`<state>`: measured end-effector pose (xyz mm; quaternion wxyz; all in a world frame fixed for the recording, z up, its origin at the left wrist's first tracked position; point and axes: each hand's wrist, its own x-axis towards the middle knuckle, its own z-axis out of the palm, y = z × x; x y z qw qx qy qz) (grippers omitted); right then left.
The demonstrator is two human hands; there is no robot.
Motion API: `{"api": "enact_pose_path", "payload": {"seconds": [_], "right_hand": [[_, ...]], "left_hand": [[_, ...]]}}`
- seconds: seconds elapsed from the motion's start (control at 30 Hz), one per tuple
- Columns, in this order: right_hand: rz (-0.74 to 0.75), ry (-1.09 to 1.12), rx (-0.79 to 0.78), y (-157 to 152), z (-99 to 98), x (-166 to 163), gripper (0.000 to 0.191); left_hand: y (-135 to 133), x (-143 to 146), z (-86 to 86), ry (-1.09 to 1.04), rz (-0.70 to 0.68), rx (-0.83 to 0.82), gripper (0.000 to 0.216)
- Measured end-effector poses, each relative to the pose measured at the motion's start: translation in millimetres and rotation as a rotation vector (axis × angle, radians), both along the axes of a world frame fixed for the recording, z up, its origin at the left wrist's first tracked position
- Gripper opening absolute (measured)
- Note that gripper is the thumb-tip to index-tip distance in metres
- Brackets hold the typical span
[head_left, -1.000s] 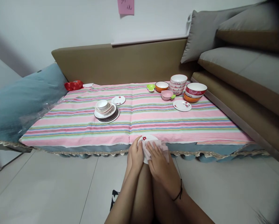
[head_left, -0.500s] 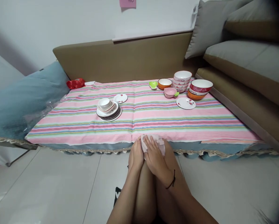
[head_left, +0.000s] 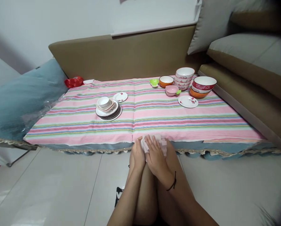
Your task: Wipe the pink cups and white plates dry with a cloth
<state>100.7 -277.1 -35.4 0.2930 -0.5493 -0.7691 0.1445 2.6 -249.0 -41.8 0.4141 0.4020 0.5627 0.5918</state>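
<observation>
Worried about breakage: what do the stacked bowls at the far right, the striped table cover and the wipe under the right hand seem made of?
Stacked bowls: likely glazed ceramic, glossy white with red print. Striped cover: woven fabric, matte, creased down the middle. Wipe under the right hand: soft cloth or paper, crumpled; unclear which.

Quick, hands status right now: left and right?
Left hand: grip closed on the left edge of the pale cloth; what it covers is hidden.
Right hand: open, fingers flat on the cloth.
</observation>
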Motion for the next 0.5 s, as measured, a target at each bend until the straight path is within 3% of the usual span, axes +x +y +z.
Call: {"api": "enact_pose_path", "payload": {"seconds": [0.17, 0.27, 0.37, 0.5], "right_hand": [[0.197, -0.066, -0.023, -26, 0.5, 20, 0.067], [0.075, -0.134, 0.005, -31, -5.3, 41, 0.064], [-0.078, -0.138, 0.008, -13, -6.3, 36, 0.062], [-0.044, -0.036, -0.011, 11, 0.8, 5, 0.064]], "left_hand": [[-2, 0, 1.2, -0.030, -0.029, 0.016, 0.046], [-1, 7, 4.4, 0.012, 0.008, 0.034, 0.040], [0, 13, 6.7, 0.034, 0.061, 0.029, 0.038], [0, 10, 2.5, 0.034, 0.094, -0.003, 0.042]]}}
